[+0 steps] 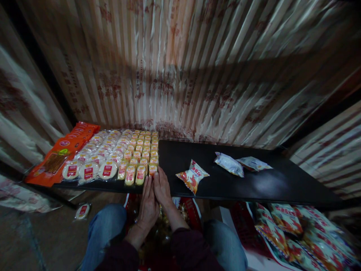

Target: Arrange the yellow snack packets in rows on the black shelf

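My left hand and my right hand lie side by side, fingers stretched flat, at the front edge of a black shelf. Their fingertips touch the nearest small yellow snack packets, which stand in tidy rows on the shelf's left half. Neither hand holds anything. Left of those rows lie round white packets with red labels and orange flat packs. A single red and white snack bag lies just right of my right hand.
Two pale wrapped packets lie further right on the shelf. One round packet lies on the floor at left. A box of red snack bags sits below at right. Striped curtains hang behind. My knees are below.
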Action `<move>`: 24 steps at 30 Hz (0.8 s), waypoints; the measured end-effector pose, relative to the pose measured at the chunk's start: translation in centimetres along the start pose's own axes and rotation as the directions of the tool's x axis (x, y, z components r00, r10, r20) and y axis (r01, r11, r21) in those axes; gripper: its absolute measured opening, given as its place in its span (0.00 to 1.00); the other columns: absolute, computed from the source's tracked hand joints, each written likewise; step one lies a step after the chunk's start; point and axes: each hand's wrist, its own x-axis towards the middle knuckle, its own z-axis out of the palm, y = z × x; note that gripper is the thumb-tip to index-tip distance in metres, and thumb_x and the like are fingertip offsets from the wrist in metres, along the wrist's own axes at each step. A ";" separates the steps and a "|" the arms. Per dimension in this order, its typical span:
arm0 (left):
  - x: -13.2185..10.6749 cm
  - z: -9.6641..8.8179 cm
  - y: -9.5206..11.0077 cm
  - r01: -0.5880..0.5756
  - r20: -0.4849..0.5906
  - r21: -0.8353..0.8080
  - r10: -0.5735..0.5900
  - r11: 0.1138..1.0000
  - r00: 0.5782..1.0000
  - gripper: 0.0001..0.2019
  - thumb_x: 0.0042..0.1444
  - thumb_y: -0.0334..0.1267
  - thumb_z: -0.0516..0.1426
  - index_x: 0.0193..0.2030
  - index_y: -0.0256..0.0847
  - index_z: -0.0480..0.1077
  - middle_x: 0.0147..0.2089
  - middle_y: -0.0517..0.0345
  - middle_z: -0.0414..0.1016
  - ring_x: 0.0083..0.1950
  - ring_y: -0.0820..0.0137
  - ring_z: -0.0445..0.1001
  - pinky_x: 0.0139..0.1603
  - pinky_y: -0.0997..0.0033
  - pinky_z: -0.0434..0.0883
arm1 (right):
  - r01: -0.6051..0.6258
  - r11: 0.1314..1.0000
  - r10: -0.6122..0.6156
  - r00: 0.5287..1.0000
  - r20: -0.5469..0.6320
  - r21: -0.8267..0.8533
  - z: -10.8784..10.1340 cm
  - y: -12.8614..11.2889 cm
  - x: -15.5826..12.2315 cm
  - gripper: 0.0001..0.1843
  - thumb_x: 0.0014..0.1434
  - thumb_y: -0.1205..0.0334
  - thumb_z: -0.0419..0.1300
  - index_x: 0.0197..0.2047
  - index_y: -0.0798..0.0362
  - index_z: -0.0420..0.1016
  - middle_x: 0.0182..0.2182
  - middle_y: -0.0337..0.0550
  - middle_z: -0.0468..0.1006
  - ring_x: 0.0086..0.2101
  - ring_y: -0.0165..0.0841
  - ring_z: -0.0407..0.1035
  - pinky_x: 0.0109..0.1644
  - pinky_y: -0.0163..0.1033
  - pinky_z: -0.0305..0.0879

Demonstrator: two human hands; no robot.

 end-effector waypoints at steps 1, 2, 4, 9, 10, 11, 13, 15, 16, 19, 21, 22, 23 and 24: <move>0.0 0.0 0.0 -0.006 -0.002 0.004 0.006 1.000 1.000 0.34 0.56 0.25 0.44 0.69 0.40 0.36 0.70 0.44 0.46 0.71 0.62 0.42 0.67 0.50 0.54 | -0.004 1.000 0.004 1.000 0.003 -0.002 0.0 0.0 -0.1 0.28 0.64 0.50 0.41 0.60 0.57 0.63 0.58 0.51 0.66 0.58 0.37 0.58 0.64 0.48 0.51; 0.0 -0.1 -0.1 -0.011 -0.005 0.008 0.011 1.000 1.000 0.34 0.56 0.24 0.44 0.69 0.40 0.37 0.70 0.44 0.46 0.71 0.61 0.42 0.67 0.49 0.54 | -0.007 1.000 0.007 1.000 0.002 -0.005 0.0 0.1 -0.1 0.28 0.64 0.50 0.41 0.60 0.57 0.63 0.58 0.52 0.66 0.58 0.37 0.58 0.64 0.48 0.51; 0.0 -0.2 -0.1 -0.009 -0.006 0.012 0.009 1.000 1.000 0.34 0.55 0.23 0.44 0.69 0.40 0.40 0.70 0.44 0.46 0.71 0.61 0.41 0.67 0.49 0.54 | -0.003 1.000 0.003 1.000 -0.014 -0.009 0.0 0.3 -0.1 0.28 0.64 0.51 0.41 0.59 0.58 0.64 0.58 0.52 0.66 0.59 0.37 0.58 0.64 0.49 0.51; 0.1 -0.4 0.2 -0.001 0.015 0.041 0.000 0.999 1.000 0.31 0.56 0.24 0.44 0.67 0.38 0.46 0.70 0.43 0.46 0.71 0.60 0.41 0.66 0.47 0.55 | 0.034 0.999 -0.034 0.996 -0.084 -0.001 -0.3 0.8 0.9 0.27 0.64 0.49 0.42 0.58 0.55 0.66 0.58 0.50 0.66 0.59 0.36 0.57 0.65 0.49 0.49; 0.1 -0.4 0.2 0.000 0.015 0.048 -0.001 0.999 1.000 0.30 0.56 0.24 0.44 0.67 0.37 0.47 0.70 0.42 0.47 0.71 0.60 0.41 0.66 0.47 0.55 | 0.023 1.000 -0.022 0.997 -0.078 0.009 -0.3 1.0 1.2 0.28 0.64 0.49 0.42 0.58 0.56 0.66 0.58 0.50 0.66 0.59 0.36 0.57 0.65 0.49 0.49; 0.2 -0.4 0.2 0.003 0.013 0.054 -0.004 0.999 1.000 0.29 0.57 0.25 0.44 0.67 0.37 0.48 0.69 0.42 0.47 0.71 0.60 0.42 0.66 0.47 0.56 | 0.003 1.000 -0.002 0.998 -0.070 0.019 -0.3 1.1 1.6 0.29 0.64 0.48 0.42 0.58 0.57 0.66 0.58 0.51 0.66 0.59 0.36 0.57 0.65 0.48 0.50; 0.3 -0.4 0.2 0.007 0.007 0.062 -0.008 0.998 1.000 0.27 0.58 0.26 0.44 0.66 0.36 0.49 0.69 0.42 0.49 0.71 0.61 0.42 0.66 0.47 0.56 | -0.035 0.999 0.037 0.998 -0.050 0.034 -0.3 1.3 2.2 0.30 0.64 0.47 0.41 0.58 0.58 0.66 0.58 0.51 0.67 0.59 0.36 0.59 0.64 0.48 0.52; 0.4 -0.4 0.2 0.001 0.007 0.064 -0.001 0.998 1.000 0.27 0.59 0.27 0.44 0.66 0.37 0.50 0.69 0.43 0.50 0.71 0.61 0.43 0.66 0.48 0.56 | -0.046 0.998 0.047 0.998 -0.039 0.042 -0.2 1.6 2.7 0.30 0.64 0.46 0.41 0.58 0.56 0.66 0.57 0.50 0.68 0.58 0.36 0.61 0.63 0.47 0.54; 0.4 -0.3 0.1 -0.004 0.010 0.062 0.004 0.998 1.000 0.27 0.59 0.27 0.44 0.66 0.37 0.50 0.69 0.44 0.50 0.71 0.61 0.43 0.66 0.48 0.56 | -0.037 0.998 0.039 0.999 -0.036 0.043 -0.2 1.6 2.8 0.30 0.64 0.45 0.40 0.58 0.55 0.66 0.56 0.49 0.69 0.57 0.35 0.61 0.63 0.46 0.55; 0.4 -0.3 -0.1 -0.004 0.015 0.054 0.003 0.999 1.000 0.27 0.59 0.28 0.44 0.66 0.37 0.49 0.68 0.44 0.50 0.70 0.62 0.45 0.65 0.49 0.57 | -0.007 0.999 0.008 1.000 -0.023 0.035 -0.2 1.6 2.8 0.30 0.64 0.45 0.40 0.56 0.54 0.68 0.54 0.48 0.71 0.56 0.35 0.63 0.62 0.45 0.56; 0.4 -0.3 -0.3 0.001 0.008 0.055 -0.002 0.998 1.000 0.26 0.59 0.27 0.44 0.66 0.37 0.49 0.68 0.44 0.51 0.70 0.62 0.46 0.65 0.50 0.58 | 0.001 1.000 0.000 1.000 -0.005 0.030 -0.3 1.4 2.7 0.31 0.64 0.44 0.39 0.56 0.55 0.69 0.54 0.49 0.72 0.56 0.35 0.63 0.62 0.45 0.55; 0.5 -0.3 -0.3 0.001 0.005 0.058 -0.001 0.998 1.000 0.26 0.59 0.27 0.44 0.66 0.37 0.49 0.68 0.44 0.51 0.70 0.63 0.46 0.65 0.50 0.58 | -0.005 1.000 0.005 1.000 0.002 0.027 -0.3 1.3 2.7 0.32 0.64 0.44 0.39 0.56 0.55 0.68 0.55 0.49 0.71 0.56 0.35 0.62 0.63 0.45 0.54; 0.5 -0.3 -0.3 -0.003 0.004 0.062 0.003 0.998 1.000 0.26 0.59 0.27 0.44 0.66 0.37 0.49 0.68 0.43 0.50 0.70 0.62 0.46 0.65 0.50 0.58 | -0.016 1.000 0.016 1.000 0.004 0.024 -0.4 1.3 2.8 0.32 0.64 0.43 0.39 0.57 0.56 0.67 0.56 0.50 0.70 0.57 0.36 0.61 0.63 0.45 0.53; 0.5 -0.3 -0.4 -0.006 0.004 0.066 0.006 0.998 1.000 0.26 0.59 0.27 0.44 0.65 0.36 0.50 0.68 0.43 0.50 0.70 0.62 0.46 0.65 0.50 0.58 | -0.026 0.999 0.026 1.000 0.004 0.022 -0.4 1.3 2.9 0.33 0.63 0.43 0.38 0.58 0.57 0.66 0.57 0.50 0.68 0.58 0.36 0.60 0.64 0.46 0.52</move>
